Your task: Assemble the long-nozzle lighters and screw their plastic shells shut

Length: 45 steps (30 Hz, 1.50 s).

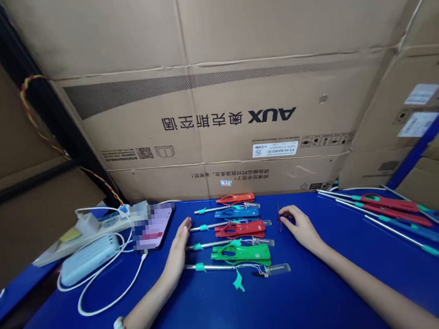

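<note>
Blue table [297, 303] with four plastic-handled tools in a column at centre: red tool [235, 199] farthest, then blue tool [235, 213], a second red tool [240, 229] and green tool [242, 253] nearest. Left hand [179, 247] lies flat, fingers together, just left of the column at the shaft tips. Right hand [300, 226], right of the column, pinches a thin red pin [279, 218] upright. Phone [151, 225], power strip [81, 232] and power bank [90, 257] lie far left; more tools [397, 208] lie at right.
</note>
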Motion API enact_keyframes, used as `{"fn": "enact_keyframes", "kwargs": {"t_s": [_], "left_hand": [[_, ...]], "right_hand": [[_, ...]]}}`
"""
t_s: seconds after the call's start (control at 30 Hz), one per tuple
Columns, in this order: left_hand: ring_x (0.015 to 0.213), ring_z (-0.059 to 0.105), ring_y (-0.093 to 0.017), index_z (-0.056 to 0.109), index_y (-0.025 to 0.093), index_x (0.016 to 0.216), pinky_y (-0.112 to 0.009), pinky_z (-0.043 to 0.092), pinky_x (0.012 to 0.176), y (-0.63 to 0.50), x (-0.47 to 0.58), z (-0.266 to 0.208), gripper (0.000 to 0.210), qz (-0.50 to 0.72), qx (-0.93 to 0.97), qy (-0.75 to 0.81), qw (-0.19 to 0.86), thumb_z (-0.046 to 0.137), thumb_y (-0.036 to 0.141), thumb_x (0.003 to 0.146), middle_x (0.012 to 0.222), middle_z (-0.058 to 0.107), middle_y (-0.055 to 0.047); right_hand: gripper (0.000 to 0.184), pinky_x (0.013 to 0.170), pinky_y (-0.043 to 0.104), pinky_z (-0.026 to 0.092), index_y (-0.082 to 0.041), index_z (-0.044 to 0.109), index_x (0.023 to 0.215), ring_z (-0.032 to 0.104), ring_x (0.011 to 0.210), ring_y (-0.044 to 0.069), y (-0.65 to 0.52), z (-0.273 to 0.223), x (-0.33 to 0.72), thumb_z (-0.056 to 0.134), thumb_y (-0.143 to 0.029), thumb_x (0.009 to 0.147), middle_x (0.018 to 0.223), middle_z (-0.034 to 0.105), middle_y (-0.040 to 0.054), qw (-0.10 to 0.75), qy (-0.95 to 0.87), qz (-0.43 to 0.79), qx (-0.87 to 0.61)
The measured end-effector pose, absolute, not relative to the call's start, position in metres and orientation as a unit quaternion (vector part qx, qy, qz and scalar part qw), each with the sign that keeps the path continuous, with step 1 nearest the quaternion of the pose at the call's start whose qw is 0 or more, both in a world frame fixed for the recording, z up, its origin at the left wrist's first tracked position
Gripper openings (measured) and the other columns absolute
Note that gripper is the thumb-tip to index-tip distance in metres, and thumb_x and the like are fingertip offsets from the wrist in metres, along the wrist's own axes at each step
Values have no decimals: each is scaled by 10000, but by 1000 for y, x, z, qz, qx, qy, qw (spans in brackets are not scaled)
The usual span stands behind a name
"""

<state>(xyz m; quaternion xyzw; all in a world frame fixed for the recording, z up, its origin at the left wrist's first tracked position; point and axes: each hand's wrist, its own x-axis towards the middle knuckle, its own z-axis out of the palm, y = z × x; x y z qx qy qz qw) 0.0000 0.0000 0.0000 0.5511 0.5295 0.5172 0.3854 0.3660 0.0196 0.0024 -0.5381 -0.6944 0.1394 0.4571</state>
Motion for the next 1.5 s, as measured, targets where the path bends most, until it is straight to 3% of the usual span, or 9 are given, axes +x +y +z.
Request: {"fn": "enact_keyframes", "kwargs": {"t_s": [0.17, 0.23, 0.3, 0.4, 0.47, 0.67, 0.83, 1.17, 1.5], "left_hand": [[1397, 222, -244, 399, 258, 1374, -440, 148, 1152, -13, 0, 19, 550, 520, 603, 516, 315, 394, 568, 919, 1492, 315, -54], [1340, 317, -234, 493, 287, 1293, -403, 199, 1135, -25, 3, 33, 460, 498, 668, 472, 290, 567, 457, 872, 1413, 413, -28], [1213, 438, -230, 588, 271, 1175, -407, 314, 1046, -38, 11, 46, 258, 356, 832, 361, 225, 511, 291, 929, 1265, 518, -53], [1108, 477, -219, 582, 259, 1178, -383, 355, 953, -54, 28, 56, 298, 202, 936, 250, 142, 445, 137, 943, 1159, 558, -65], [1062, 489, -214, 566, 239, 1191, -364, 353, 914, -60, 40, 55, 317, 167, 957, 215, 97, 412, 98, 952, 1133, 573, -68], [813, 517, -175, 594, 147, 1018, -332, 341, 808, -66, 61, 42, 206, 178, 971, 152, -48, 390, 155, 993, 871, 605, -37], [773, 515, -184, 572, 73, 1105, -349, 350, 792, -71, 64, 35, 214, 187, 959, 145, -154, 406, 98, 972, 844, 605, -60], [785, 539, -207, 540, 40, 1194, -368, 369, 782, -72, 55, 35, 296, 150, 958, 160, -184, 345, 71, 974, 878, 638, -90], [726, 514, -196, 591, 73, 1082, -356, 373, 709, -67, 61, 32, 313, 186, 946, 190, -188, 293, 123, 1004, 797, 619, -71]], "right_hand": [[93, 785, 389, 470, -223, 579, 838, 582, 820, 229, 20, 1, 367, 518, -263, 781, 864, 606, 54, 457, -694, 138, -539], [97, 783, 382, 468, -223, 578, 842, 582, 822, 227, 20, 1, 366, 512, -263, 783, 865, 604, 54, 456, -694, 139, -539], [99, 780, 376, 468, -222, 575, 843, 585, 819, 225, 20, 1, 366, 506, -264, 786, 864, 604, 53, 456, -694, 140, -539], [99, 784, 379, 465, -221, 574, 845, 585, 821, 227, 20, 2, 366, 508, -265, 787, 866, 603, 53, 455, -695, 139, -538], [100, 790, 384, 462, -221, 574, 850, 583, 828, 230, 20, 2, 367, 508, -264, 788, 871, 602, 53, 455, -696, 138, -538], [99, 790, 386, 457, -219, 572, 850, 576, 832, 230, 20, 1, 367, 504, -258, 790, 870, 596, 53, 455, -697, 136, -538], [91, 795, 386, 455, -221, 570, 848, 575, 836, 230, 19, 2, 366, 505, -249, 791, 869, 599, 50, 453, -697, 137, -538], [92, 799, 385, 466, -223, 571, 854, 579, 842, 228, 19, 3, 366, 505, -219, 790, 872, 600, 48, 445, -701, 136, -541], [92, 789, 392, 467, -220, 572, 855, 582, 834, 234, 19, 2, 365, 503, -225, 795, 872, 597, 52, 451, -703, 129, -536]]}}
